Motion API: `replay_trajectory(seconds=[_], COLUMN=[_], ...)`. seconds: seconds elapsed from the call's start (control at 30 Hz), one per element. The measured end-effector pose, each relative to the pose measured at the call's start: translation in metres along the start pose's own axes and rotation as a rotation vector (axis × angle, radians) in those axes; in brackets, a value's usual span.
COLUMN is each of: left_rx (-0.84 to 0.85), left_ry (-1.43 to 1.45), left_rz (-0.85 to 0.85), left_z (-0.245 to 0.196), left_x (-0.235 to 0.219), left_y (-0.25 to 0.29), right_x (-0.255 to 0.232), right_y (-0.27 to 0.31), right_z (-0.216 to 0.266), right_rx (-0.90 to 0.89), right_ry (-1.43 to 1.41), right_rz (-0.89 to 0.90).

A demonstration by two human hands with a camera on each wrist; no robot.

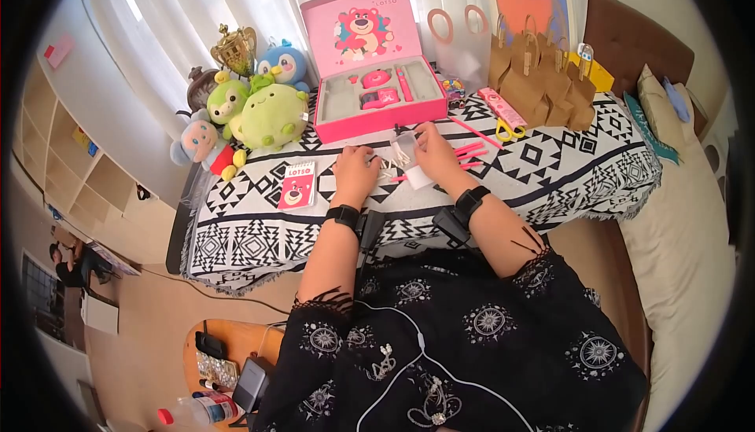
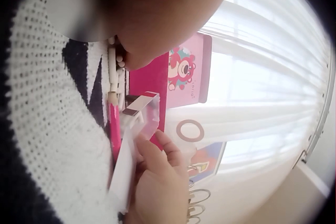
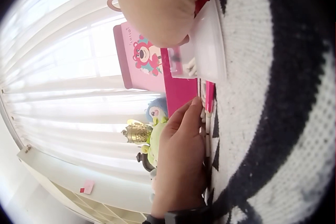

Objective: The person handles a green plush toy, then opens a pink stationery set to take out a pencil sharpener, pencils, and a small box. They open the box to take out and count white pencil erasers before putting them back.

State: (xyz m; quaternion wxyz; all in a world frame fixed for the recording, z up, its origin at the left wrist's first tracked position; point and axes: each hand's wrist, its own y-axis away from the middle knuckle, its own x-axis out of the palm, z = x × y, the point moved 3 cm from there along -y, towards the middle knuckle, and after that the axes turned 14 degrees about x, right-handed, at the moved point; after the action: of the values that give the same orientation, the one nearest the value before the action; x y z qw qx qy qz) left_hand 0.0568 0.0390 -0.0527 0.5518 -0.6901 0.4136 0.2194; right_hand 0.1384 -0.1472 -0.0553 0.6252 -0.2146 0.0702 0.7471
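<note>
In the head view my right hand (image 1: 435,158) grips a small clear plastic box (image 1: 403,147) with several thin white sticks inside. A translucent white panel (image 3: 211,43) of the box stands below the fingers in the right wrist view. To its left, my left hand (image 1: 355,174) reaches down to the cloth, thumb and fingertips pinching at loose white sticks (image 2: 113,69) with rounded ends. A pink pencil-like stick (image 2: 114,129) lies between the hands, and more pink sticks (image 1: 472,151) are right of the box. The left palm is hidden.
Behind the hands stands an open pink gift box (image 1: 377,125). Plush toys (image 1: 271,116) and a trophy (image 1: 236,51) are left, beside a bear notepad (image 1: 297,187). Yellow scissors (image 1: 510,129), a pink case (image 1: 501,106) and brown paper bags (image 1: 543,86) stand right. A patterned cloth (image 1: 267,235) covers the table.
</note>
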Motion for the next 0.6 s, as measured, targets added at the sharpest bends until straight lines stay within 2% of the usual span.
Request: replay_trajectory(seconds=[0.2,0.3,0.4,0.47,0.53,0.57,0.6], left_rx=[-0.064,-0.133,-0.148,-0.054,-0.024,0.085,0.106], left_ry=[0.15,0.226,0.321,0.387,0.304,0.258,0.247], left_rz=[0.012,-0.054,-0.135,-0.119,-0.149,-0.15,-0.17], left_z=[0.01,0.013,0.023,0.033,0.013,0.009,0.007], left_x=[0.004,0.006,0.008,0.006,-0.041,-0.066,-0.09], left_y=[-0.001,-0.002,-0.007,-0.014,-0.019,-0.022,-0.021], right_x=[0.002,0.002,-0.002,-0.008,-0.01,-0.011,-0.011], right_y=[-0.003,-0.005,-0.003,0.001,0.002,0.003,0.004], right_z=[-0.004,-0.004,0.003,0.01,0.013,0.014,0.013], right_rx=[0.004,-0.07,-0.135,-0.198,-0.253,-0.306,-0.303], right_ry=[0.028,0.054,-0.106,-0.208,-0.222,-0.235,-0.24], right_rz=[0.001,-0.047,-0.081,-0.11,-0.115,-0.125,-0.117])
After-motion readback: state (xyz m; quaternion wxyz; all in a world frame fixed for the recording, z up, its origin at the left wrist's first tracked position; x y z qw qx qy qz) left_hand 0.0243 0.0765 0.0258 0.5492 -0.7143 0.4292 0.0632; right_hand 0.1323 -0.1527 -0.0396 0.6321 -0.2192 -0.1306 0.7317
